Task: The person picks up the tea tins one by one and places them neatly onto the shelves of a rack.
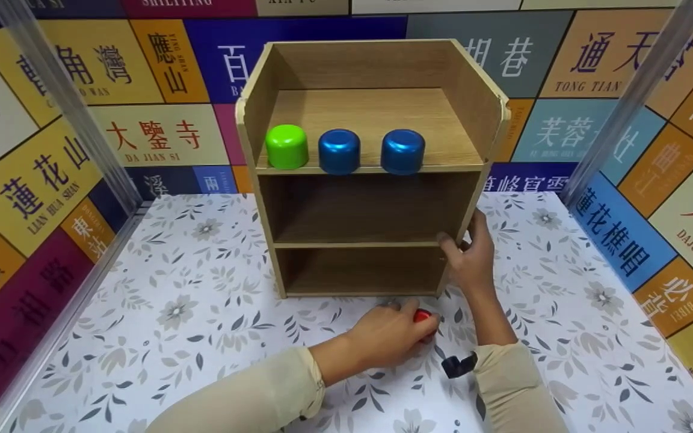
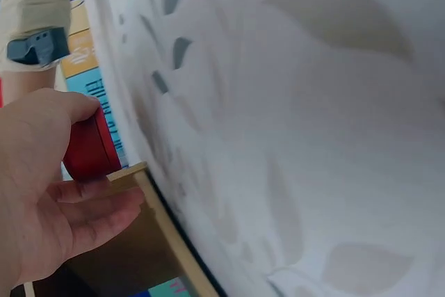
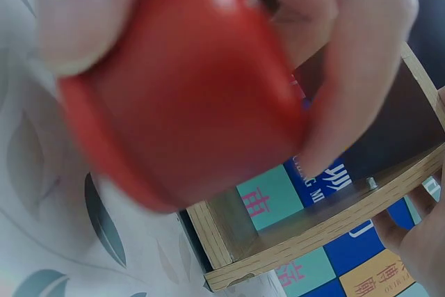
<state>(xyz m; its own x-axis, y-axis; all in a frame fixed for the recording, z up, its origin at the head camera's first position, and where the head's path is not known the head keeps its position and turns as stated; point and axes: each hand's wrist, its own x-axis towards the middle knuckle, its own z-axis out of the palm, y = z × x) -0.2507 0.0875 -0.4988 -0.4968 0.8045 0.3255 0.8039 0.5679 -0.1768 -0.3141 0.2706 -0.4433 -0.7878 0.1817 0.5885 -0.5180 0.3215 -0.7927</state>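
My left hand [image 1: 390, 334] holds a small glossy red cup [image 1: 422, 316] low over the table, in front of the shelf. In the left wrist view the thumb and fingers lie round the red cup [image 2: 90, 145]. Close up in the right wrist view, the red cup [image 3: 188, 88] shows a rounded end and a rim band. The right hand [image 1: 471, 255] grips the right side panel of the wooden shelf [image 1: 358, 245], thumb at the front edge. On its top board stand a green cup [image 1: 287, 147] and two blue cups, one mid-board [image 1: 339, 151] and another further right [image 1: 403, 151].
Both lower compartments of the shelf lie in shadow. A white cloth with grey leaves and flowers [image 1: 184, 337] covers the table. Walls printed with coloured signs [image 1: 166, 135] stand behind and at both sides, with clear upright edges [image 1: 629, 102] at the corners.
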